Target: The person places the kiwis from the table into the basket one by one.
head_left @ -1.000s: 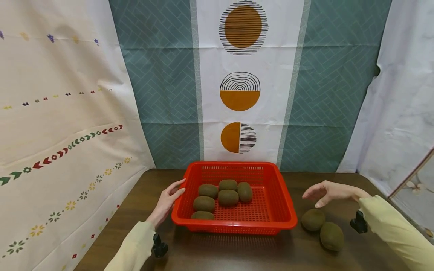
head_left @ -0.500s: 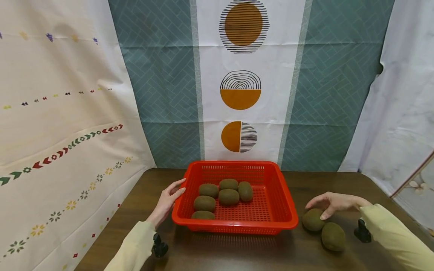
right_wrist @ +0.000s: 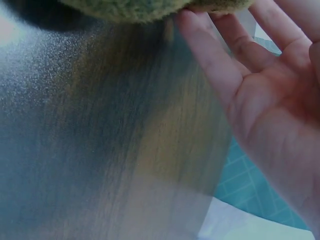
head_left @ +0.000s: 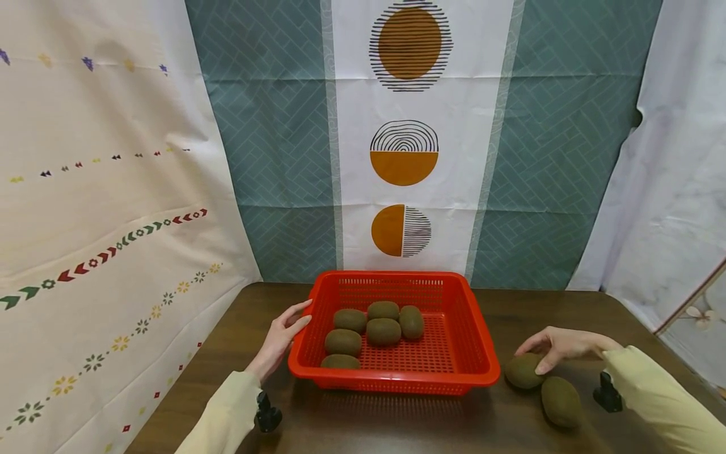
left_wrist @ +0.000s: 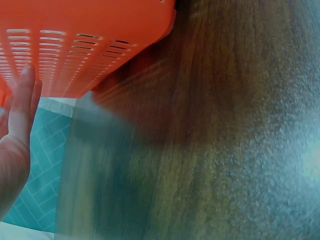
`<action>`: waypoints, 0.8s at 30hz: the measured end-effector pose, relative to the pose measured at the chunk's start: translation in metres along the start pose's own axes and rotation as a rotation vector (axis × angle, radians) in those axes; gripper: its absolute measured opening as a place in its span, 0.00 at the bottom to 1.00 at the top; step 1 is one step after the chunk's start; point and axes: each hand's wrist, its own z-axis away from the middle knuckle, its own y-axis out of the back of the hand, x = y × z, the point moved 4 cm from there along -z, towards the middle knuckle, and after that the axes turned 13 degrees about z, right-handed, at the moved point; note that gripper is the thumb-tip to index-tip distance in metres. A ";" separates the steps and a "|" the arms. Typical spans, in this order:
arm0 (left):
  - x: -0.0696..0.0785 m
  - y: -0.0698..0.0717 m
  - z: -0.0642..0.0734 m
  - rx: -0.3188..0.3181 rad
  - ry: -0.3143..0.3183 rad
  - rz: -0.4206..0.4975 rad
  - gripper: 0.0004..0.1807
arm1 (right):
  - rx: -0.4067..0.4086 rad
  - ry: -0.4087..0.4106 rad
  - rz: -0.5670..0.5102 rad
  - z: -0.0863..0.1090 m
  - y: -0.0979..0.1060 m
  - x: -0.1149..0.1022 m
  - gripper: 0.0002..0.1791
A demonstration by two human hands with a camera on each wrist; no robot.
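Note:
A red plastic basket (head_left: 397,376) with slotted walls sits on the table, several brown fuzzy kiwis (head_left: 383,331) grouped toward its left side. At its left rim rests my left hand (head_left: 278,337); in the left wrist view the fingers (left_wrist: 23,107) stretch straight along the slotted outer wall. To the right of the basket, my right hand (head_left: 558,348) holds a kiwi (head_left: 522,372) between thumb and fingers, low at the tabletop. Another kiwi (head_left: 561,403) lies just in front of it, and the right wrist view catches furry kiwi skin (right_wrist: 130,9) by the fingertips.
The dark wooden table (head_left: 397,429) reaches back to a teal and white patterned cloth (head_left: 283,157). A cream embroidered cloth (head_left: 102,221) hangs at the left, a pale marbled one (head_left: 675,208) at the right.
My right hand has come down onto the farther loose kiwi and taken hold of it. The nearer loose kiwi has shifted and turned slightly. My left hand stays at the basket.

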 end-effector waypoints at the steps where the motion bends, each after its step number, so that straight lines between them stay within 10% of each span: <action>1: 0.000 0.000 0.000 -0.001 0.000 -0.001 0.24 | 0.014 -0.012 0.001 0.000 0.000 0.001 0.21; 14: -0.001 0.001 -0.001 0.016 0.005 -0.017 0.24 | 0.198 -0.119 0.257 0.005 0.030 -0.022 0.19; 24: 0.000 0.000 0.000 0.008 0.001 -0.010 0.24 | 0.292 -0.240 0.208 0.002 0.059 -0.056 0.23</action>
